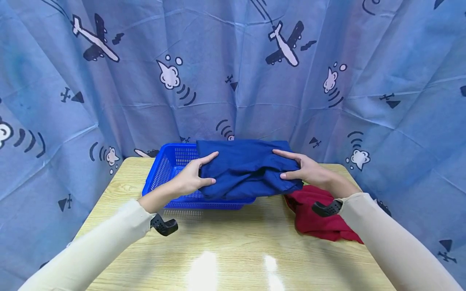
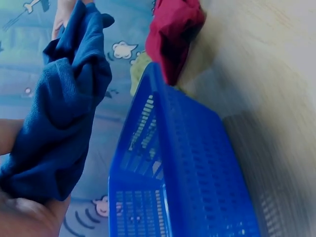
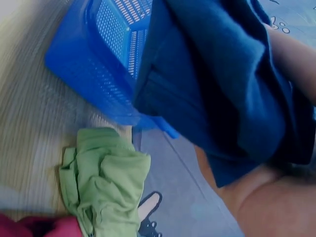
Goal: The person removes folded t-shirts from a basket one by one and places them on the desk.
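Note:
Both hands hold a folded dark blue cloth garment (image 1: 247,165) in the air, over the right part of a blue plastic basket (image 1: 154,176). My left hand (image 1: 191,176) grips the garment's left end, thumb on the near face and the other fingers partly hidden. At the right end, my right hand (image 1: 309,169) grips it in the same way. Folds of the garment (image 2: 69,98) sag between the hands in the left wrist view. Seen from the right wrist, its layered end (image 3: 207,89) hides part of the basket (image 3: 94,74).
A crumpled red cloth (image 1: 324,216) lies on the right of the wooden table (image 1: 233,250). Beside it is a green cloth (image 3: 106,177), mostly hidden in the head view. A blue patterned curtain (image 1: 218,72) hangs behind the table.

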{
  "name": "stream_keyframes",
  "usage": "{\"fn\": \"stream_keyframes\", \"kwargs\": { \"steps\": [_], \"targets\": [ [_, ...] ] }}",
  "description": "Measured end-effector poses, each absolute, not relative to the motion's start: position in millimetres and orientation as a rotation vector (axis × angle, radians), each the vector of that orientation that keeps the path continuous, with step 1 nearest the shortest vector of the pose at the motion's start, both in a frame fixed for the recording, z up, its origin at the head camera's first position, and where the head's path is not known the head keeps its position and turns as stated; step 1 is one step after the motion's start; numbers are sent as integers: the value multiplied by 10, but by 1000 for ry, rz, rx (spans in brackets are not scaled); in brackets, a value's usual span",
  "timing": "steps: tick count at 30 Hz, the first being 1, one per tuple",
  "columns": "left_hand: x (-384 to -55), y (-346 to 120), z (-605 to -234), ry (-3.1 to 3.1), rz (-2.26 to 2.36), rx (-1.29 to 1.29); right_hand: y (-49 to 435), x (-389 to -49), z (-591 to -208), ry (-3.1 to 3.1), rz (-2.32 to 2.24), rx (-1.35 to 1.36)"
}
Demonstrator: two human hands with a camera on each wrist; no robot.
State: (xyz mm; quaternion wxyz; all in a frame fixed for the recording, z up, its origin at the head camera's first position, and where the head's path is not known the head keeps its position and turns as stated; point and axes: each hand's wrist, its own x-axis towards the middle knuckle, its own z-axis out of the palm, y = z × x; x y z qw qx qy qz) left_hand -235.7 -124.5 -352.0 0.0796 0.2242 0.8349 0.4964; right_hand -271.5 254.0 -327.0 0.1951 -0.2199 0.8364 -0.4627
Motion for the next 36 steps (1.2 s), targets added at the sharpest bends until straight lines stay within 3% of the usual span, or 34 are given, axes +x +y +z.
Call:
{"fn": "stream_keyframes", "kwargs": {
  "steps": [36],
  "targets": [
    [-2244, -190, -3803, 2497, 1288, 860, 3659, -2272, -3424, 2534, -1080, -565]
  ]
}}
